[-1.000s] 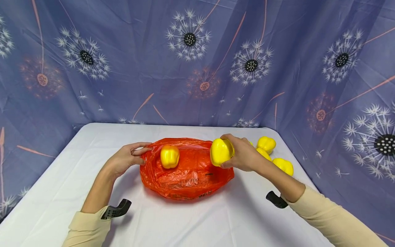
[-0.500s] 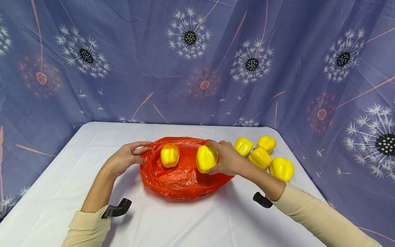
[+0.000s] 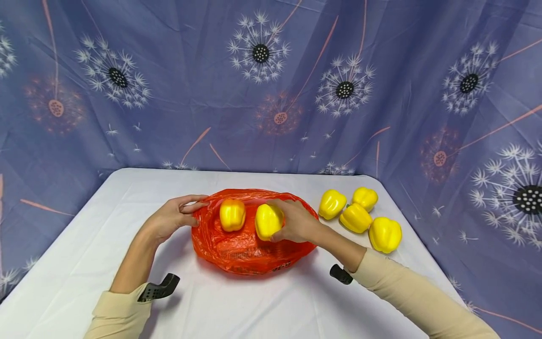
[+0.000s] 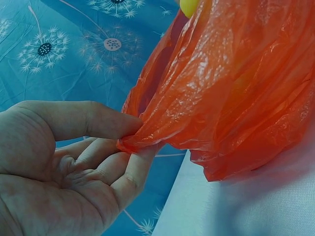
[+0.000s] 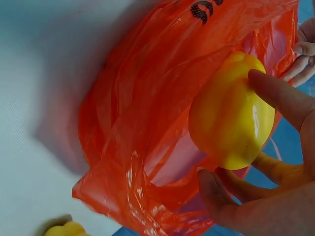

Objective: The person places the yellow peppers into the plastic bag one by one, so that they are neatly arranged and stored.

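Note:
A red plastic bag (image 3: 243, 266) lies mouth-up on the white table. My left hand (image 3: 171, 217) pinches its left edge between thumb and fingers, as the left wrist view shows of the bag's gathered film (image 4: 211, 88). One yellow bell pepper (image 3: 232, 215) rests inside the bag at the left. Fingers and thumb of my right hand (image 3: 298, 222) grip another yellow bell pepper (image 3: 268, 222), held within the bag's opening close to the first. In the right wrist view this gripped pepper (image 5: 231, 118) sits between the thumb and the fingers.
Several more yellow bell peppers (image 3: 355, 218) lie clustered on the table right of the bag. White cloth covers the table (image 3: 254, 313). Behind it hangs a blue curtain (image 3: 186, 94) with dandelion prints. Each forearm bears a black wrist mount (image 3: 160, 287).
My right hand has carried its bell pepper leftward from the bag's right edge toward the pepper inside. The clustered peppers at right have come into fuller view. The left hand keeps still.

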Demonstrator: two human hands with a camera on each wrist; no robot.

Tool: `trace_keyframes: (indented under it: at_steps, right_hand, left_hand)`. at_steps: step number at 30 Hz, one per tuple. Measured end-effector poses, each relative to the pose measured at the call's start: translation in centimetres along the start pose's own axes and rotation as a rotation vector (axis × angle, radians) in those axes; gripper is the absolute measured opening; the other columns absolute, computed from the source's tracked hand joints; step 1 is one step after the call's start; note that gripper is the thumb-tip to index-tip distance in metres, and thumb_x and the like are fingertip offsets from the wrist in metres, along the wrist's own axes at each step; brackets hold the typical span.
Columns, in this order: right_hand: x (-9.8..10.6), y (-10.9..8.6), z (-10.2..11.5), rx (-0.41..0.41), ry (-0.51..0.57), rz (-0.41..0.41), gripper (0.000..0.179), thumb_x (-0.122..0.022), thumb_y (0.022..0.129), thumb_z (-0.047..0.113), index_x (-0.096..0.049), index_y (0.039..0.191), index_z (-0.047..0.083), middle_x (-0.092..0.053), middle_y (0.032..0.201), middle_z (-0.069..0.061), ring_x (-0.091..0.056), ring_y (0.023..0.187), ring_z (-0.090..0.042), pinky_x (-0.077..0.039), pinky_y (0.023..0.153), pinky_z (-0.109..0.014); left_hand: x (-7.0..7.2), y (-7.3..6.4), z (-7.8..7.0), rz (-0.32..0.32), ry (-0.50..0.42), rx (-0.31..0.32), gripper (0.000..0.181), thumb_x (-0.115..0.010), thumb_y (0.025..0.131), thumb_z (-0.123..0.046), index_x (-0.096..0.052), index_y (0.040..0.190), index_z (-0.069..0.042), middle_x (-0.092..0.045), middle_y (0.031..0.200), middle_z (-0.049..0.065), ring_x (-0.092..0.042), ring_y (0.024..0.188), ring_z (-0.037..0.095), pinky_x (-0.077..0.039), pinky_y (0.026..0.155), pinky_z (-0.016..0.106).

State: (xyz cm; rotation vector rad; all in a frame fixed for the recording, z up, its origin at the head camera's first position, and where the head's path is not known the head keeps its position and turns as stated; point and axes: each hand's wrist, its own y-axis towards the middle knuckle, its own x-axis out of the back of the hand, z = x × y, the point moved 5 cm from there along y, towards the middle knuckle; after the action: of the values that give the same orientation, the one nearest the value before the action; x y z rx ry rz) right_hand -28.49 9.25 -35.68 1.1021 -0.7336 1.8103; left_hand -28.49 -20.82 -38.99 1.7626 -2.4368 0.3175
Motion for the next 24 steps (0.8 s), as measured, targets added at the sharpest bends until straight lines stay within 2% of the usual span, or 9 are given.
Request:
trace_keyframes:
  at_steps: [9, 16, 20, 24]
  right_hand:
    - [-1.1, 1.7, -0.2, -0.037, 0.006, -0.003, 0.088, -0.092, 0.072, 0.023, -0.049, 0.149, 0.018, -0.058, 0.145, -0.007, -0.048, 0.134, -0.036, -0.039, 0.111, -0.054]
    - [-1.8, 2.7, 0.0, -0.047, -0.003, 0.006, 0.090, -0.092, 0.072, 0.022, -0.048, 0.150, 0.018, -0.056, 0.148, -0.008, -0.047, 0.135, -0.036, -0.039, 0.112, -0.051]
    - [-2.1, 3.2, 0.3, -0.034, -0.011, 0.019, 0.088, -0.091, 0.072, 0.021, -0.049, 0.149, 0.016, -0.059, 0.145, -0.008, -0.048, 0.134, -0.035, -0.039, 0.111, -0.050]
    - [-2.4, 3.7, 0.4, -0.059, -0.008, 0.041, 0.087, -0.091, 0.072, 0.022, -0.049, 0.147, 0.017, -0.060, 0.142, -0.008, -0.048, 0.133, -0.036, -0.040, 0.110, -0.051]
  left_hand:
    - [-0.1, 0.0, 0.0, 0.003, -0.001, 0.008, 0.074, -0.062, 0.080, 0.009, -0.044, 0.151, 0.001, -0.050, 0.149, 0.024, -0.036, 0.147, 0.037, -0.050, 0.089, 0.020]
    - [-0.1, 0.0, 0.1, -0.006, 0.005, 0.013, 0.074, -0.063, 0.079, 0.008, -0.045, 0.151, 0.000, -0.052, 0.148, 0.023, -0.035, 0.149, 0.036, -0.049, 0.089, 0.019]
    - [0.0, 0.0, 0.1, -0.008, 0.011, 0.012, 0.074, -0.063, 0.079, 0.008, -0.045, 0.150, 0.000, -0.052, 0.147, 0.023, -0.035, 0.148, 0.036, -0.049, 0.089, 0.019]
    - [-0.1, 0.0, 0.1, -0.006, 0.009, 0.009, 0.074, -0.062, 0.079, 0.008, -0.045, 0.150, 0.001, -0.052, 0.147, 0.024, -0.035, 0.148, 0.037, -0.050, 0.089, 0.019]
